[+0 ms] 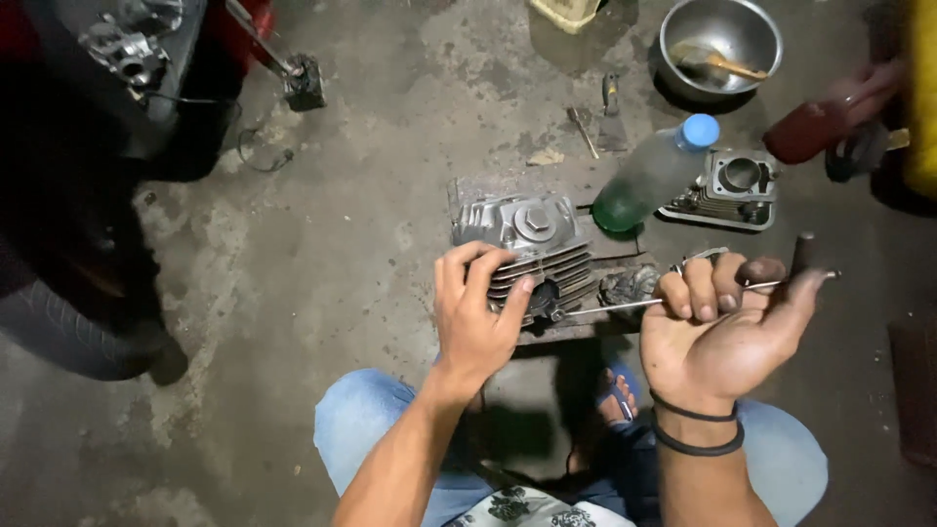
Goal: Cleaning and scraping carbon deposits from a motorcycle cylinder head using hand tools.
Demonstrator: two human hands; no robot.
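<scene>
- Closest in: knees in blue jeans (371, 429) at the bottom, a sandalled foot (615, 395) between them, just under the right wrist.
- Left hand (478, 312) is wrapped over the near edge of a finned metal cylinder head (532, 244), fingers curled on top, thumb pressed on the fins.
- Right hand (717, 327) sits just right of the left one, palm up, fingers closed round a long thin T-handle wrench (683, 296). The shaft runs left from the fist to the head's lower right corner. Black bands on that wrist.
- The hands are apart, each clamped on its own thing. The head rests on a small wooden block (576, 327) right in front of them.
- Just past the right hand: a plastic bottle with green liquid and a blue cap (654, 174), lying tilted, next to a second engine block (737, 185).
- Further beyond: a steel bowl (720, 39) with a brush in it, plus a scraper (611, 112) on the concrete.
- Far off left of the left hand: a tyre (68, 332) and dark bike parts.
- Far right edge: someone else's hand (869, 88) on a dark red thing.
</scene>
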